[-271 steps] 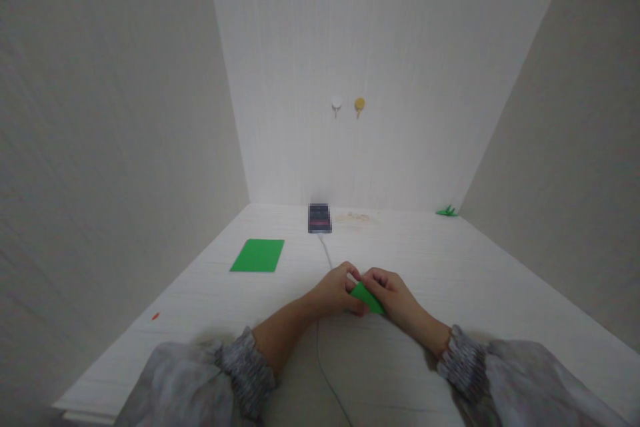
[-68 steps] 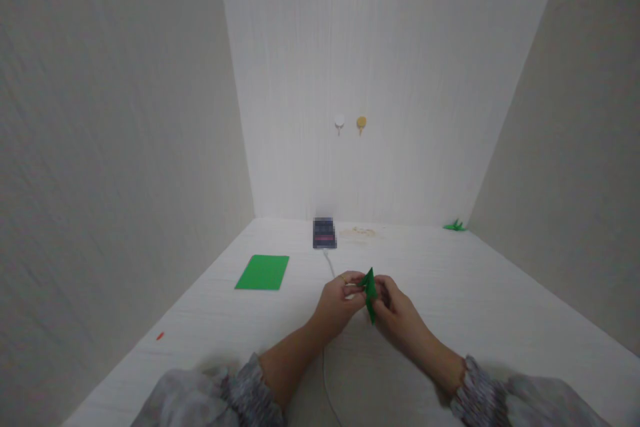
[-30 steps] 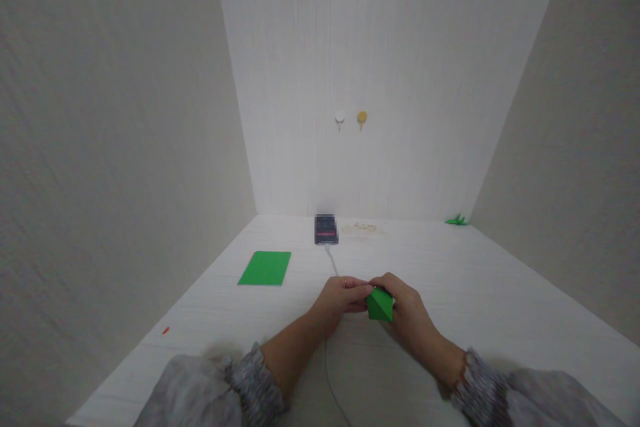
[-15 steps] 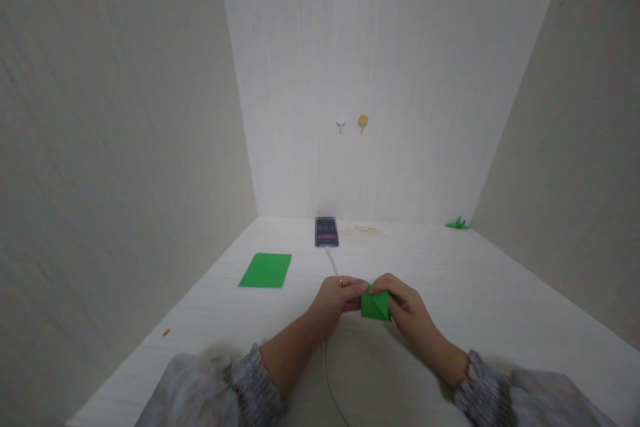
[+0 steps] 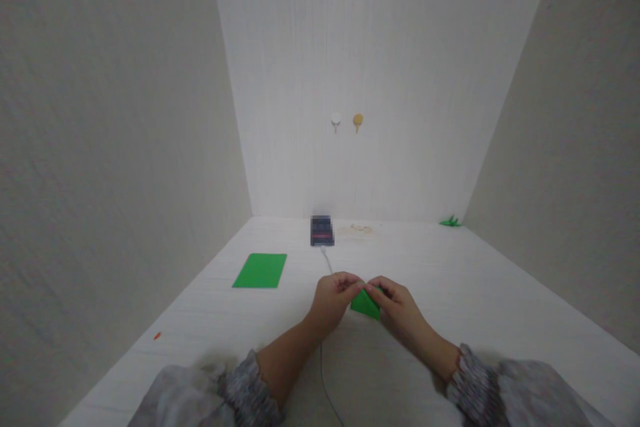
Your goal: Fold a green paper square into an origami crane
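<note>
We saw the folded green paper (image 5: 366, 305) change most. About two seconds earlier it stood edge-on, a tall, narrow peak between the grips; next it turned a squarish, creased face toward us, and at this moment it sat tilted, its lower edge slanting and less of its face showing. We noted that the left grip (image 5: 331, 300) had gone from straighter fingers half a second before to a curled pinch at the paper's top. The right grip (image 5: 399, 305) had brought its thumb across the front, nearer the left thumb's tip.
</note>
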`<act>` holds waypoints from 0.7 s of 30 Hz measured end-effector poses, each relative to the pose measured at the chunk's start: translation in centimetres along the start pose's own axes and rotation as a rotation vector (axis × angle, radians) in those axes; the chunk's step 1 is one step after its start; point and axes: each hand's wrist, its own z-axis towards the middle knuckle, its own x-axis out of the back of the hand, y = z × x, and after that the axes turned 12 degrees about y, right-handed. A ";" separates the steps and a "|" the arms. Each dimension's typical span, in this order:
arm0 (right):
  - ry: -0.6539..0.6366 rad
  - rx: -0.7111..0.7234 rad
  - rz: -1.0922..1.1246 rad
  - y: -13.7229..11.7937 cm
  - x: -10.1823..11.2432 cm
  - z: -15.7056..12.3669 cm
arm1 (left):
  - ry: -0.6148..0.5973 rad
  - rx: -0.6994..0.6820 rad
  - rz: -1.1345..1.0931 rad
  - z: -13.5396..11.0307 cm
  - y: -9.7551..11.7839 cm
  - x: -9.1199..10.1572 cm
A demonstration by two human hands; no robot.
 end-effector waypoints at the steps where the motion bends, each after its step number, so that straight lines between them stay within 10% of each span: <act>1: 0.000 0.000 -0.004 0.2 0.0 0.0 | -0.008 -0.007 0.004 0.0 0.0 0.0; 21: 0.015 -0.061 0.148 -0.3 0.1 0.0 | -0.122 0.078 -0.096 0.2 -0.7 -0.1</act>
